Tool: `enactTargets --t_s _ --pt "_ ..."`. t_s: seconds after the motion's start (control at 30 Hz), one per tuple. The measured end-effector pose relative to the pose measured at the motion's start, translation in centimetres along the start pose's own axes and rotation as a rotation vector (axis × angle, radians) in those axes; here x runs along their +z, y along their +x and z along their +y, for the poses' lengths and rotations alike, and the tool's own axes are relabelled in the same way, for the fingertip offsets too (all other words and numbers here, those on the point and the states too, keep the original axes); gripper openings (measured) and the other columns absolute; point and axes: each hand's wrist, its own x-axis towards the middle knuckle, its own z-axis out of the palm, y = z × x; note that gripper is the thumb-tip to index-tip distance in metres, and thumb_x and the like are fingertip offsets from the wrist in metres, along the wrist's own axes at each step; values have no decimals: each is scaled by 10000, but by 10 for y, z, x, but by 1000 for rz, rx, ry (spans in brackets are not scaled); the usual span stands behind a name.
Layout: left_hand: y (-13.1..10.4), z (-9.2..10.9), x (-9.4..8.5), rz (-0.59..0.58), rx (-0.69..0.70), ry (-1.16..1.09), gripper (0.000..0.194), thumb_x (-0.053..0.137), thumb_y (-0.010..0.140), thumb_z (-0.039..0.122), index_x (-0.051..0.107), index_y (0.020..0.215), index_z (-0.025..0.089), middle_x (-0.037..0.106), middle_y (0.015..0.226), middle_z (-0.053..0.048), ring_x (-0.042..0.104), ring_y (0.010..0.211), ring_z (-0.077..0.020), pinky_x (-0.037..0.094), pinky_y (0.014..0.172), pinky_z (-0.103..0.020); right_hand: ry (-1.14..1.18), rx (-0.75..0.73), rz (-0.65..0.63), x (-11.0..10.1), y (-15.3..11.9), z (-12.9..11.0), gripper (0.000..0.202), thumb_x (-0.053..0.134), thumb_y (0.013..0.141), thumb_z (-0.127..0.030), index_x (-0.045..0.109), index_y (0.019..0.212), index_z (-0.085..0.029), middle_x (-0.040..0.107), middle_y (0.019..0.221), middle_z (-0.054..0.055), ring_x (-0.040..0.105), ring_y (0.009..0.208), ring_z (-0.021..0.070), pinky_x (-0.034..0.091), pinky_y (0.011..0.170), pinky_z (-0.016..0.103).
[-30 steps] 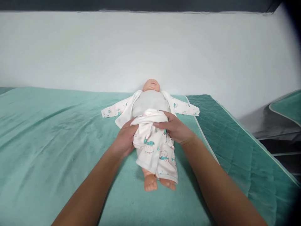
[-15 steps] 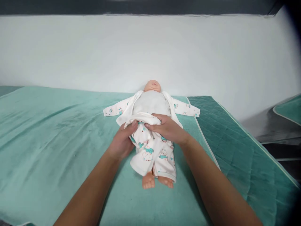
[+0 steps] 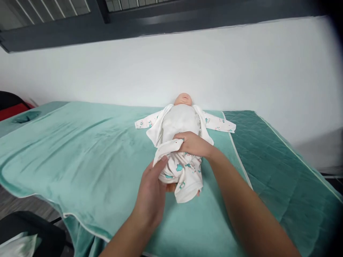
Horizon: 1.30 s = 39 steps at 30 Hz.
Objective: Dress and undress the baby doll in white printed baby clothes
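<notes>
A baby doll [image 3: 181, 117] lies on its back, head toward the wall. Its patterned white jacket [image 3: 154, 134] hangs open at the front, with both sleeves spread out sideways. White baby pants [image 3: 184, 169] with a teal print cover its legs. My left hand [image 3: 154, 185] pinches the pants at their left side, thumb on top. At the waistband, my right hand [image 3: 194, 144] grips the cloth with its fingers curled over the edge. The doll's feet are mostly hidden under the pants and behind my left hand.
A light green cover [image 3: 88, 153] spreads over the bed, and a darker quilted pad [image 3: 284, 160] lies at the right. The white wall [image 3: 166, 67] rises behind. A black chair [image 3: 29, 232] stands at lower left, with a pale packet on it.
My view has swung left. My left hand has moved down along the pants, and the waistband is pulled to the left. One leg of the doll is bunched up more.
</notes>
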Motion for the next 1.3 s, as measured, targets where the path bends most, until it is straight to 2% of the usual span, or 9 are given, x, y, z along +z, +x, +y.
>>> enactTargets --t_s 0.13,0.27,0.47,0.67,0.8,0.93,1.03,1.13,1.3 --pt "-25 -13 10 139 87 -26 372 633 872 399 684 1177 192 726 1100 -79 667 984 -256 527 727 -316 -102 23 -51 2 -1 -3 107 593 717 -236 666 775 -184 670 796 -14 564 755 147 355 635 241" --pt "-47 -23 16 291 120 -66 342 651 866 365 700 1170 216 708 1186 -70 622 1144 -272 533 871 -352 -172 39 -121 1 -5 -6 132 628 677 -229 695 787 -202 714 836 -9 593 772 158 358 635 243" --pt "-67 -35 19 380 93 -134 371 670 852 338 696 1203 220 687 1258 -66 541 1300 -276 468 1063 -399 -295 52 -188 1 -9 -9 120 664 648 -243 722 750 -222 729 816 -3 594 751 169 343 614 256" --pt "-72 -44 16 373 45 -132 432 679 839 371 683 1236 201 706 1219 -99 590 1243 -313 520 995 -428 -329 65 -221 0 -12 -11 122 686 624 -232 726 738 -223 730 798 -5 592 717 165 334 587 262" --pt "-73 -50 21 344 37 -149 505 668 844 403 637 1312 216 729 1165 -106 653 1146 -310 543 942 -425 -274 50 -255 -5 -14 -10 120 670 628 -227 722 737 -221 728 807 -13 596 719 163 345 594 260" --pt "-70 -57 25 385 21 -191 475 668 849 373 644 1299 219 736 1143 -106 673 1110 -291 550 919 -397 -210 37 -307 -7 -15 -8 175 668 640 -236 745 797 -231 727 833 -11 592 722 164 352 600 262" --pt "-67 -59 12 415 54 -174 436 667 852 365 668 1251 189 727 1161 -108 669 1099 -279 551 897 -376 -278 56 -270 -4 -15 -8 133 711 638 -291 729 755 -231 716 803 -4 571 691 160 322 573 270" --pt "-65 -59 -12 437 51 -88 384 711 820 369 710 1141 160 729 1125 -107 679 1009 -249 560 797 -321 -394 49 -257 2 -12 -8 160 734 648 -376 691 693 -229 691 738 -8 539 644 146 288 557 280" --pt "-57 -52 -46 442 -19 130 379 700 811 470 702 991 136 689 856 -60 602 697 -155 490 527 -241 -462 54 -232 9 -10 -6 352 749 635 -562 636 632 -228 621 643 -16 477 583 133 253 537 292"
